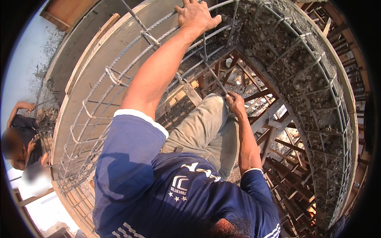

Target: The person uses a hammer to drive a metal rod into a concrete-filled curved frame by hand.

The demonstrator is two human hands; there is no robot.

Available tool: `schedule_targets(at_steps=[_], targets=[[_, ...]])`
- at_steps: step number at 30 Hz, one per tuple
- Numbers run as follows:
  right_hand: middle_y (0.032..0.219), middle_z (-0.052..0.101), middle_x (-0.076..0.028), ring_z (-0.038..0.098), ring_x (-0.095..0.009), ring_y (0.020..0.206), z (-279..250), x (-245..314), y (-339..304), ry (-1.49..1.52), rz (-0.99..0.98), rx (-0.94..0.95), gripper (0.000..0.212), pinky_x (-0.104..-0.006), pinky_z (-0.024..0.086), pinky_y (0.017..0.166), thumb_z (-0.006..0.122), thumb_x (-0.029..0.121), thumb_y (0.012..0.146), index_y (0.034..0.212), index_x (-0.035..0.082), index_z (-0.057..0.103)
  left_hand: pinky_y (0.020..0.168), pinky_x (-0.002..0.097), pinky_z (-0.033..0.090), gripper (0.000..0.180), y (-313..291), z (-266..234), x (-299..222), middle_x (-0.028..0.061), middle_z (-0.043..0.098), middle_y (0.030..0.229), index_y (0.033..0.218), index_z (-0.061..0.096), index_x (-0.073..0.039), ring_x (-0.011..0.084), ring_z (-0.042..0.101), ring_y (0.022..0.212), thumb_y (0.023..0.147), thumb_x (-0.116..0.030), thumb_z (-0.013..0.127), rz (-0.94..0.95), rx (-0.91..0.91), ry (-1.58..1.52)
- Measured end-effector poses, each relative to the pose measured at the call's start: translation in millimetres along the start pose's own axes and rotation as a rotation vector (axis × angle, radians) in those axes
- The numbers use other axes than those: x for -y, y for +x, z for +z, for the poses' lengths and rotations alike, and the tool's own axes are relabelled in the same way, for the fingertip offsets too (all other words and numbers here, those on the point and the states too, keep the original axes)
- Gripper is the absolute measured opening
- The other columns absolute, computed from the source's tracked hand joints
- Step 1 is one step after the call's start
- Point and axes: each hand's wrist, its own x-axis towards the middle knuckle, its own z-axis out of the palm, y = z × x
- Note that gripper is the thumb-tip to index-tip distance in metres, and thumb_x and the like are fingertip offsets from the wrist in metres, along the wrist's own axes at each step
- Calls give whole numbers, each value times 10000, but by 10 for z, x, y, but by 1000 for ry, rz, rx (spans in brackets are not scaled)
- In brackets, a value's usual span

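While the left grip (197,16) lies open, splayed over bars of the rebar cage (147,36), the right grip (236,104) is closed on a thin metal rod (216,78) slanting between bent knee (212,106) and cage.

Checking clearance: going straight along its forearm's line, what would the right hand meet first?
Likely the steel bars ahead, though depth is unclear; the right hand holds a thin rod.

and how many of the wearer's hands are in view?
2. Left hand: top of picture, over the curved rebar cage, fingertips partly cut off by the edge. Right hand: near the knee, on a thin rod.
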Motion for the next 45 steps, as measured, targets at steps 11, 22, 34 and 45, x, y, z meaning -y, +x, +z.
schedule_targets(at_steps=[11, 22, 34, 45], targets=[[885, 704, -226, 719, -272, 854, -662, 113, -1080, -232, 54, -87, 321, -388, 540, 757, 625, 163, 939, 1232, 35, 655, 1118, 582, 318, 764, -2, 64, -37, 243, 415, 1478, 1277, 607, 12, 401, 316, 1417, 793, -575, 674, -31, 2, 7], [1088, 705, -198, 663, -392, 1021, -11, 205, 92, -161, -122, -4, 315, -435, 520, 874, 641, 257, 920, 1181, 90, 695, 991, 583, 388, 720, 130, 438, 140, 195, 518, 1274, 1164, 697, -33, 362, 401, 1268, 780, -636, 613, 89, -98, 172], [991, 700, -225, 664, -420, 962, -458, -3, -648, -224, -44, -122, 285, -487, 526, 823, 595, 229, 939, 1190, 120, 675, 1000, 587, 404, 754, 105, 377, 99, 214, 513, 1282, 1167, 679, -8, 377, 390, 1278, 775, -648, 621, 83, -99, 192], [1032, 707, -212, 664, -394, 986, -185, -431, 195, -116, -41, -148, 333, -456, 503, 870, 611, 296, 960, 1192, 66, 678, 984, 571, 422, 751, 143, 368, 20, 220, 512, 1285, 1158, 678, -1, 390, 408, 1276, 775, -644, 622, 102, -94, 196]])
